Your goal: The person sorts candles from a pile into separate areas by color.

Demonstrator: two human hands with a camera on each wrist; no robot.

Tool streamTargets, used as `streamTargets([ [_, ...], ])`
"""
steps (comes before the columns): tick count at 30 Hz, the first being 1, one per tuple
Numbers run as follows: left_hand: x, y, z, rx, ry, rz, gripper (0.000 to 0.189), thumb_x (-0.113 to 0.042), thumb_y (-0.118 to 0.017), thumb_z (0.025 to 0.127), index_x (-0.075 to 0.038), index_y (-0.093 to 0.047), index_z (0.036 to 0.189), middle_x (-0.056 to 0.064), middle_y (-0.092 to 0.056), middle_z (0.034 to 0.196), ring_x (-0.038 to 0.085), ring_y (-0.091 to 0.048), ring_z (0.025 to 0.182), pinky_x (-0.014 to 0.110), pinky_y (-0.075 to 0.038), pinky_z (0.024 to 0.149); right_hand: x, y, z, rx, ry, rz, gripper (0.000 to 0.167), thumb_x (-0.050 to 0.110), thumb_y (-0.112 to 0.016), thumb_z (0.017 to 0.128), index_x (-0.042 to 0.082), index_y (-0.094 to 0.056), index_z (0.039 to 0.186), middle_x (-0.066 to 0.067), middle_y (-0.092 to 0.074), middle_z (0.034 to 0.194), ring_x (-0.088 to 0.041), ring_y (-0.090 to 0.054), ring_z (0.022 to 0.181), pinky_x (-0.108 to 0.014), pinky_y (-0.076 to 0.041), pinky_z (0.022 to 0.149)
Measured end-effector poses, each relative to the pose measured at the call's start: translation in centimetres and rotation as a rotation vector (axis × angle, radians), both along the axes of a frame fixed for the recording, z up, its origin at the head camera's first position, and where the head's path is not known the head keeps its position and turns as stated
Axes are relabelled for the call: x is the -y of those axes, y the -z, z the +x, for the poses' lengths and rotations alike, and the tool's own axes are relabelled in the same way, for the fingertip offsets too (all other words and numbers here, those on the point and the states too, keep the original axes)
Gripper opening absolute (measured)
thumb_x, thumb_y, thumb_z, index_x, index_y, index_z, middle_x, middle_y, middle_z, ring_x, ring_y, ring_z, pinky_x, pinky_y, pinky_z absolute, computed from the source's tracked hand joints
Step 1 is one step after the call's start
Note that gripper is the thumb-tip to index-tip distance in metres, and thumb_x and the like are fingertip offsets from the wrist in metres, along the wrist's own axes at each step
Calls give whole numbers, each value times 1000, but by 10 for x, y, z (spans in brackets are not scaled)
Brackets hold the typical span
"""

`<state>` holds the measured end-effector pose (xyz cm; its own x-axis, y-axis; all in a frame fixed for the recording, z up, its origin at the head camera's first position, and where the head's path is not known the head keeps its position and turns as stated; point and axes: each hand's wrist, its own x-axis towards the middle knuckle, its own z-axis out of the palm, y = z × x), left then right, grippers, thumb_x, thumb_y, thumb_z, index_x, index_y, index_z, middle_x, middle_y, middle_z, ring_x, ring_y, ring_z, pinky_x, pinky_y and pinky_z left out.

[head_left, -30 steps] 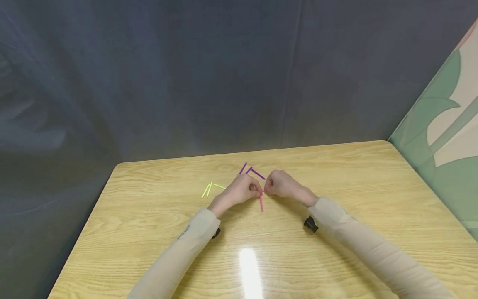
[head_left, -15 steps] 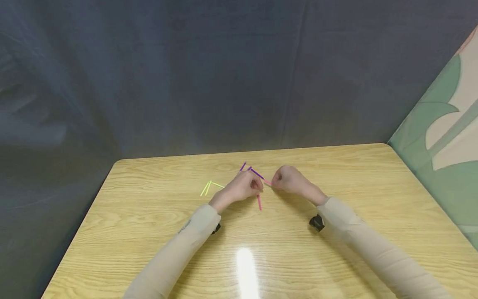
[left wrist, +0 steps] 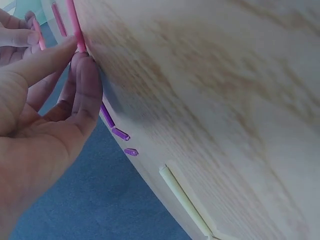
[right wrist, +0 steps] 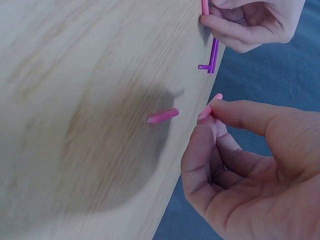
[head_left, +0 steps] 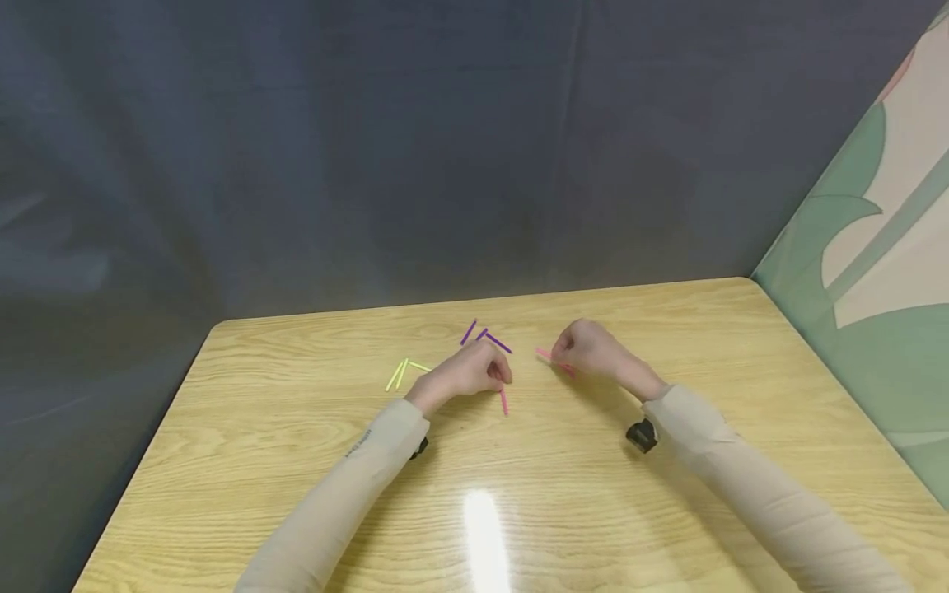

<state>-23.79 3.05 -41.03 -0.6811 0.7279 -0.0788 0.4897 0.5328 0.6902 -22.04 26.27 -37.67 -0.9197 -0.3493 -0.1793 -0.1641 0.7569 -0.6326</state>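
Observation:
My left hand point(head_left: 477, 368) pinches a thin pink stick point(head_left: 505, 401) between thumb and fingertips; the stick's lower end points toward me. To the right, my right hand point(head_left: 588, 346) holds another short pink stick point(right wrist: 212, 106) between thumb and index finger, raised off the table. A third pink stick point(right wrist: 164, 116) lies on the wood under the right hand. Just beyond the left hand lie several purple sticks point(head_left: 498, 343), some partly hidden by it. Several pale yellow sticks point(head_left: 396, 375) lie to its left, one running behind the left wrist.
The wooden table point(head_left: 593, 511) has a dark curtain point(head_left: 415, 165) along its far edge. A patterned green and cream panel point(head_left: 890, 247) borders the right side. Small black devices sit under both wrists, the right device point(head_left: 642, 436) showing more.
My right hand has moved right and slightly away from the left hand, carrying its pink stick, and the two hands are farther apart. The left hand keeps its pink stick in about the same place.

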Motion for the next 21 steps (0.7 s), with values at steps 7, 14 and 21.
streamTargets([
  [7,2,-1,2,23,-5,-19,9,3,-74,81,-2,-72,89,3,-69,86,10,-60,77,18,-50,71,-7,-2,3,0,18,-10,15,-1,-58,87,-5,-71,82,-9,-59,61,-5,-33,44,-17,-28,44],
  [14,5,0,3,9,9,-13,8,3,-75,80,-3,-71,83,2,-67,81,10,-58,73,19,-49,69,-10,2,3,2,35,10,18,0,-58,87,-2,-71,75,-7,-62,63,-6,-33,47,-19,-26,45],
  [21,9,2,4,45,-9,11,8,3,-75,81,-4,-70,81,-1,-65,77,9,-57,71,19,-49,67,-13,4,4,-7,43,15,15,1,-59,87,-2,-72,79,-6,-64,66,-6,-34,47,-19,-27,44],
])
